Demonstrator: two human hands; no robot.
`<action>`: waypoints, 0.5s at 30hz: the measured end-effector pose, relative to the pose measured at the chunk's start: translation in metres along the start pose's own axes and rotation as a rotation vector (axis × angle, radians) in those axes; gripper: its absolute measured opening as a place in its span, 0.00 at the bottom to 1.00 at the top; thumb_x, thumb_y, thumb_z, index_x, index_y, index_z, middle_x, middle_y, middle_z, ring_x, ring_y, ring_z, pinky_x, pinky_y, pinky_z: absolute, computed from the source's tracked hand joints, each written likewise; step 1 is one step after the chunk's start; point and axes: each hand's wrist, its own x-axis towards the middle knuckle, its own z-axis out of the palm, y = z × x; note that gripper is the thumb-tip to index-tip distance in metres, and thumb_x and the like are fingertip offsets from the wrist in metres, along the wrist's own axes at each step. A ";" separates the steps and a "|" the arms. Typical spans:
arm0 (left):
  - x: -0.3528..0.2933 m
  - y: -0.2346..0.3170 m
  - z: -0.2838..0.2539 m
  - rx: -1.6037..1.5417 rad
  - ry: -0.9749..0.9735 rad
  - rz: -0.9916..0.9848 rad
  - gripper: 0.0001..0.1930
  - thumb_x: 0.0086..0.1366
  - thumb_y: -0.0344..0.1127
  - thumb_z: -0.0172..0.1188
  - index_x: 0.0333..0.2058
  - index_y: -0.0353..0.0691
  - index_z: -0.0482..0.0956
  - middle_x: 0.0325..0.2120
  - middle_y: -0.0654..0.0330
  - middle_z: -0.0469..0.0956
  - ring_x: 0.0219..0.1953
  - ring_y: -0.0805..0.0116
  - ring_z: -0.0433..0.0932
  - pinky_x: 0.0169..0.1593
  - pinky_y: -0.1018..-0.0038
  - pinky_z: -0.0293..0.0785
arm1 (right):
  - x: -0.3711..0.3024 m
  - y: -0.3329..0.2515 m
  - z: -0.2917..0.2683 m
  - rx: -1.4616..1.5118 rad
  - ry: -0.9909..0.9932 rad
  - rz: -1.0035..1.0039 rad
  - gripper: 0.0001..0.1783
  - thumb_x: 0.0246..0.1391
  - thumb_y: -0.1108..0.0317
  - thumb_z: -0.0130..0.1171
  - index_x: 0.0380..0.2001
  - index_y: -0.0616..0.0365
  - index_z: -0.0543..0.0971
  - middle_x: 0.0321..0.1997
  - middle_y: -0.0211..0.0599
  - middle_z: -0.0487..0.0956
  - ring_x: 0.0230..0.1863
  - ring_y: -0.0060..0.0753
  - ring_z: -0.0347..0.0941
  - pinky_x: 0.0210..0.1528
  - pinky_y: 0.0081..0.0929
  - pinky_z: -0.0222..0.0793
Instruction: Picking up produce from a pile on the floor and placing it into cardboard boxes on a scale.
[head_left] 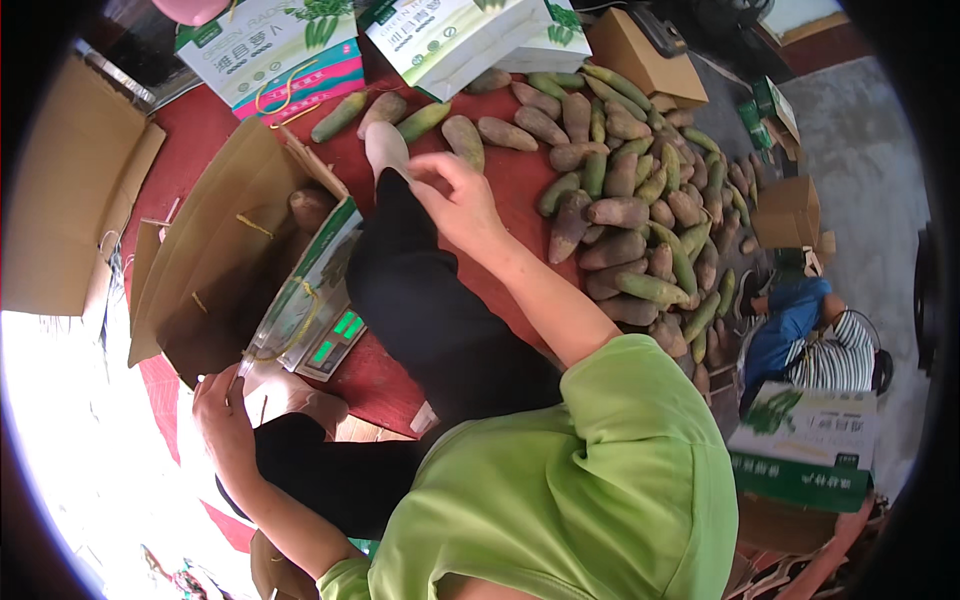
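An open cardboard gift bag (205, 245), brown inside with yellow cord handles, stands at the left. Deep within it a reddish-brown radish (312, 208) shows; the lower inside is in shadow. Beside the bag's printed side is a digital scale (335, 345) with a lit green display; part of it is hidden. At the bag's near corner, my left hand (222, 420) has its fingers closed on the edge. Over the red surface, next to my light shoe (385, 150), my right hand (460, 205) is open with bent fingers, and nothing shows in it.
A large heap of green and brownish radishes (640, 220) spreads to the right. Printed gift bags (275, 60) stand at the far side, near an open carton (650, 60). Another person (815, 340) in stripes sits at the right, beside a printed box (805, 430).
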 end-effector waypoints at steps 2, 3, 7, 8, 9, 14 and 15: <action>0.001 -0.002 0.001 -0.003 -0.030 -0.002 0.09 0.58 0.24 0.55 0.37 0.34 0.80 0.26 0.50 0.75 0.32 0.53 0.74 0.37 0.64 0.69 | -0.030 0.038 -0.016 -0.037 -0.008 0.224 0.12 0.51 0.76 0.58 0.41 0.60 0.78 0.38 0.34 0.80 0.40 0.24 0.76 0.42 0.23 0.71; 0.002 -0.004 0.002 -0.016 -0.023 0.013 0.09 0.58 0.24 0.55 0.37 0.34 0.80 0.26 0.51 0.75 0.31 0.54 0.74 0.36 0.64 0.68 | -0.048 0.067 -0.020 -0.080 -0.006 0.295 0.12 0.50 0.75 0.58 0.40 0.60 0.78 0.38 0.36 0.80 0.41 0.28 0.77 0.43 0.26 0.71; -0.002 -0.005 0.003 -0.031 -0.015 -0.018 0.08 0.59 0.25 0.55 0.37 0.33 0.80 0.25 0.53 0.74 0.30 0.55 0.73 0.35 0.66 0.68 | -0.125 0.145 -0.034 -0.317 -0.150 0.517 0.13 0.48 0.69 0.59 0.39 0.58 0.79 0.36 0.44 0.81 0.42 0.39 0.78 0.45 0.32 0.72; -0.002 -0.004 0.002 -0.026 -0.025 -0.014 0.08 0.59 0.25 0.55 0.37 0.33 0.80 0.25 0.53 0.74 0.30 0.55 0.73 0.35 0.66 0.68 | -0.141 0.154 -0.037 -0.314 -0.147 0.527 0.13 0.48 0.69 0.59 0.39 0.58 0.79 0.36 0.44 0.81 0.42 0.39 0.78 0.45 0.32 0.72; -0.001 -0.002 0.001 -0.016 -0.022 -0.014 0.08 0.59 0.25 0.55 0.37 0.33 0.80 0.24 0.53 0.73 0.29 0.56 0.73 0.34 0.67 0.68 | -0.156 0.160 -0.041 -0.343 -0.255 0.632 0.13 0.47 0.69 0.58 0.38 0.57 0.79 0.38 0.44 0.80 0.42 0.43 0.77 0.45 0.34 0.71; -0.001 -0.010 0.003 0.013 -0.021 0.039 0.07 0.59 0.26 0.56 0.36 0.32 0.79 0.23 0.54 0.71 0.27 0.58 0.72 0.33 0.67 0.66 | -0.206 0.180 -0.041 -0.409 -0.453 0.812 0.14 0.45 0.68 0.57 0.37 0.55 0.81 0.41 0.44 0.80 0.45 0.46 0.76 0.49 0.37 0.70; -0.001 -0.014 0.005 -0.006 0.000 0.041 0.07 0.59 0.26 0.56 0.35 0.31 0.78 0.22 0.54 0.71 0.27 0.58 0.71 0.33 0.67 0.66 | -0.212 0.183 -0.041 -0.410 -0.476 0.794 0.14 0.45 0.67 0.57 0.38 0.55 0.81 0.39 0.44 0.81 0.43 0.44 0.77 0.47 0.35 0.72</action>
